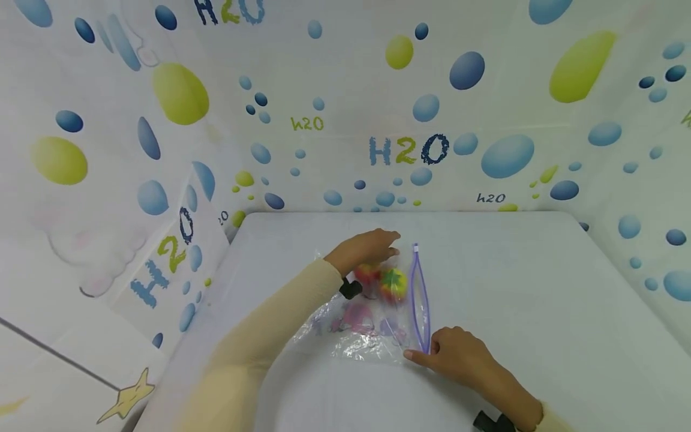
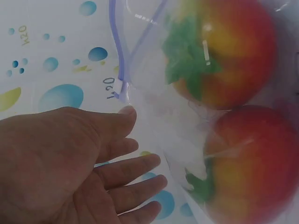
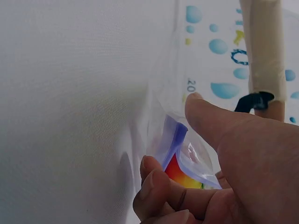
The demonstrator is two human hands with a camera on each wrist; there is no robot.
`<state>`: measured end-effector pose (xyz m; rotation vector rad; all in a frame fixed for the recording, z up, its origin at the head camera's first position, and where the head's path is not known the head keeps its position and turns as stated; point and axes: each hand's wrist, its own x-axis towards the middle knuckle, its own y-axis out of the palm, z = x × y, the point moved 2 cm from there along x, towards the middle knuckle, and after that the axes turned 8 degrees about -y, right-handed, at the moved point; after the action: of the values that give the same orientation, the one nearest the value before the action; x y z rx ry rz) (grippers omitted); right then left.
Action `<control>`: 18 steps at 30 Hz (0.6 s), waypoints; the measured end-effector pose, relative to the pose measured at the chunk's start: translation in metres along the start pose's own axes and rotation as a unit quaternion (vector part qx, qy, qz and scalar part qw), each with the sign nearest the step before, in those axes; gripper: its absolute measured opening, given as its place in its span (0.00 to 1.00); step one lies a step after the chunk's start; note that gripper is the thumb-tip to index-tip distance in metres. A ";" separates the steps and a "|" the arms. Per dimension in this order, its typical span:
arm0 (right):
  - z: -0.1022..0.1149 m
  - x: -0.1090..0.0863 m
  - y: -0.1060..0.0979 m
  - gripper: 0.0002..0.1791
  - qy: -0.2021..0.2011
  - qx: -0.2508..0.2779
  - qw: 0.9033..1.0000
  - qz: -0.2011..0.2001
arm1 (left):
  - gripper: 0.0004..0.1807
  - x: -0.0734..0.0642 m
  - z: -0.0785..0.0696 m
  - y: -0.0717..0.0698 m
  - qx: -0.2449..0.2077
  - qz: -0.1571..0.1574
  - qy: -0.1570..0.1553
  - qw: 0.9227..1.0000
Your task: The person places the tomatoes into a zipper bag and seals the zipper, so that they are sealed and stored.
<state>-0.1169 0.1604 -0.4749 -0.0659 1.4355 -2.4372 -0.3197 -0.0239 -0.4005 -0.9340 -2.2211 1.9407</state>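
A clear zip bag (image 1: 372,348) lies on the white table, its purple zip strip (image 1: 426,300) parted into a narrow loop. A white slider (image 1: 415,247) sits at the strip's far end. Through the film show two red-and-yellow fruits with green leafy tops, one a fruit (image 1: 393,285) nearest the mouth. My left hand (image 1: 369,247) reaches over the bag's far side, fingers loosely extended, thumb tip close by the slider in the left wrist view. At the strip's near end, my right hand (image 1: 464,357) has thumb and bent fingers apart, with the purple corner between them.
Also inside the bag are a pink item (image 1: 357,318) and a pale purple item (image 1: 390,328), blurred by the film. A white table (image 1: 513,270) extends around the bag. Walls (image 1: 345,78) printed with blue and green drops enclose it behind and at the sides.
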 end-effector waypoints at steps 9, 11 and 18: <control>0.005 -0.004 0.006 0.32 -0.003 -0.002 1.000 0.000 | 0.20 0.021 0.001 0.003 -0.014 0.029 0.039 0.999; 0.006 -0.004 0.006 0.31 -0.004 0.001 1.000 0.003 | 0.17 0.022 0.005 0.005 -0.027 0.026 0.040 0.999; 0.001 -0.002 0.001 0.28 -0.013 0.001 1.000 0.005 | 0.14 0.018 0.023 0.006 -0.035 0.011 0.037 0.999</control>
<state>-0.1146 0.1593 -0.4748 -0.0879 1.4180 -2.4214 -0.3418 -0.0360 -0.4171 -1.0254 -2.2611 1.8170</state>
